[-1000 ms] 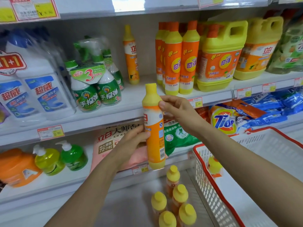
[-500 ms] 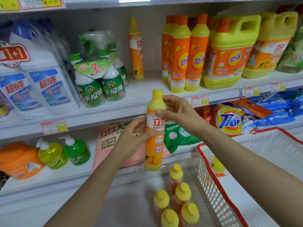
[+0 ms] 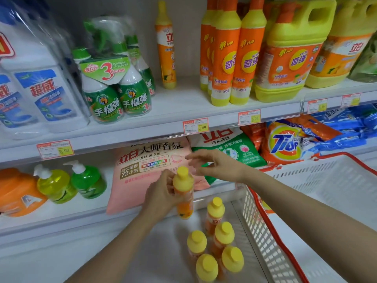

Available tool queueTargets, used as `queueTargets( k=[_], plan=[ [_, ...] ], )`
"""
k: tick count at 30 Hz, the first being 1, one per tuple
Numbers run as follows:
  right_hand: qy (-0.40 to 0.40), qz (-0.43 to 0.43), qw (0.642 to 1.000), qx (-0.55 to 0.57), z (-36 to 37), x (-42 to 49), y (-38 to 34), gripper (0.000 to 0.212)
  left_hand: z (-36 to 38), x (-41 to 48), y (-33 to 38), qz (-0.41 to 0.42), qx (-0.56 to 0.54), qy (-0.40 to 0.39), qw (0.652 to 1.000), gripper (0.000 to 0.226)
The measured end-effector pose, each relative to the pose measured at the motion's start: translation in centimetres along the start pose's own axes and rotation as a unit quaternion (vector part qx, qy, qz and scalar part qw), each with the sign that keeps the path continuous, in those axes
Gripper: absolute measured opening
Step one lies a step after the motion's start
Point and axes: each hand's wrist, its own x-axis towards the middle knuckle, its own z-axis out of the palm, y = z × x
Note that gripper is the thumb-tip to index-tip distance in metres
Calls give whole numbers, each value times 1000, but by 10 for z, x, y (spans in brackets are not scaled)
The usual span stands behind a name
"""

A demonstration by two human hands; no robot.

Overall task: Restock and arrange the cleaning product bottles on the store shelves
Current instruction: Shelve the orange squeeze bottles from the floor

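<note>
Bottle (image 3: 183, 193), orange with yellow cap, gripped upright by left hand (image 3: 161, 198) just above bottom shelf (image 3: 102, 252), near five like bottles (image 3: 224, 231) standing there. Right hand (image 3: 216, 165) just beside, spread loose, holding nothing. White basket (image 3: 306, 190) at right.

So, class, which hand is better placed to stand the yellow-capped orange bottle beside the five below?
Left: the left hand grips the yellow-capped orange plastic bottle near the five standing bottles; the right hand hangs open.

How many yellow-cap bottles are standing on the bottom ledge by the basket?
5 bottles in a cluster: back one, middle left, middle right, front left, front right. A sixth bottle is in the left hand; the basket may hide more.
</note>
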Motion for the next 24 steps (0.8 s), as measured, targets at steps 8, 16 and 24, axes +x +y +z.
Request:
queueTargets(
  k=[8,16,24],
  plan=[
    [-118,152,939,-284,36,-25,86,42,48,-7,-55,-22,97,-62,993,83],
    [-109,128,940,-295,40,-24,102,33,71,-7,-82,-40,56,-135,988,72],
    [-139,119,940,-289,37,-23,98,34,60,-1,-92,-43,12,-151,988,43]
  ],
)
